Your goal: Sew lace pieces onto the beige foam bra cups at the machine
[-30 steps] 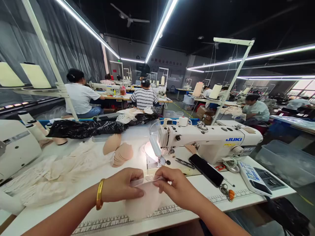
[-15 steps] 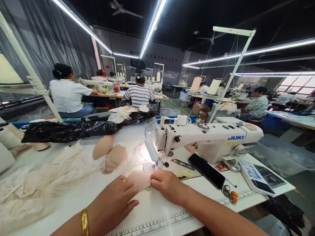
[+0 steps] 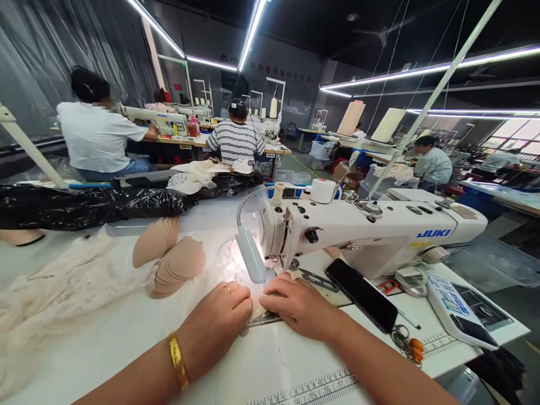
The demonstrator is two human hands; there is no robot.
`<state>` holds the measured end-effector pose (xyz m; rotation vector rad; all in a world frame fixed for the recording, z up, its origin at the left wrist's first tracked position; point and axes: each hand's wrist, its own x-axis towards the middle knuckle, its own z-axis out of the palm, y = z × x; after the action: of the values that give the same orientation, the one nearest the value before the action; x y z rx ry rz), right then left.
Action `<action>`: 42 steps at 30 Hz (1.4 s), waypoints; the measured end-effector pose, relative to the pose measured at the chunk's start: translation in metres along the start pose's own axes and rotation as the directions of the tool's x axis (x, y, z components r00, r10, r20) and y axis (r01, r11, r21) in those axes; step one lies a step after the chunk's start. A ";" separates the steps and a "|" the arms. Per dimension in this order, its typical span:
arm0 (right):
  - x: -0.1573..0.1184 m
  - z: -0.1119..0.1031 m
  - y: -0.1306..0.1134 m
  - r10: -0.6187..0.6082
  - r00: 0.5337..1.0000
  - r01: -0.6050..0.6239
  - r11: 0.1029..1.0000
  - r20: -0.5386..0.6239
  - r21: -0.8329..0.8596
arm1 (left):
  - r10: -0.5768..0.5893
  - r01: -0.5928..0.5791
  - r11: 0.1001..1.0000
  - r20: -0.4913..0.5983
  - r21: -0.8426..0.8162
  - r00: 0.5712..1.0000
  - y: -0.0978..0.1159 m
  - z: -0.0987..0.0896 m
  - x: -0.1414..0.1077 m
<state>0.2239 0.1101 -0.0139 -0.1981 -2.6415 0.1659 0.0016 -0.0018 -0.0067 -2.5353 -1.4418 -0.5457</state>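
Under the head of a white sewing machine (image 3: 371, 230), a pale pink fabric piece (image 3: 256, 293) lies mostly covered by my fingers and washed out by the lamp. My left hand (image 3: 217, 318), with a ring and a gold bangle, has its fingers curled closed on the fabric's near left side. On the right side my right hand (image 3: 297, 306) pinches the same piece close to the needle area. A small gooseneck lamp (image 3: 250, 253) shines just above the fingertips and hides the needle. Left of my hands sit stacks of beige cup-shaped pieces (image 3: 179, 267).
Cream lace fabric (image 3: 71, 287) spreads over the left tabletop, with a black plastic bag (image 3: 93, 205) behind it. Thread snips (image 3: 316, 279), a phone (image 3: 361, 295), a keyring (image 3: 405, 340) and a white box (image 3: 459, 309) lie to the right. Co-workers sit at machines beyond.
My left hand has moved forward and right, closing its fingers near the right hand. The pink piece is now more covered, nearer the machine head. The camera view has shifted closer.
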 end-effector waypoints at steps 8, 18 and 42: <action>0.001 -0.007 -0.003 0.073 0.996 -0.076 0.996 0.052 0.046 | -0.012 0.012 0.999 -0.002 0.053 1.000 0.002 0.000 0.006; 0.001 -0.004 -0.005 0.100 0.992 -0.104 0.993 0.076 0.054 | -0.026 0.023 0.999 -0.081 -0.037 0.996 0.003 0.006 0.003; 0.001 0.004 -0.005 0.254 0.964 -0.245 0.963 0.079 -0.109 | 0.142 -0.154 0.983 -0.114 -0.102 0.983 -0.045 0.021 0.031</action>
<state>0.2207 0.1054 -0.0158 -0.5718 -2.7104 0.1299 -0.0178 0.0534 -0.0149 -2.6259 -1.2064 -0.7415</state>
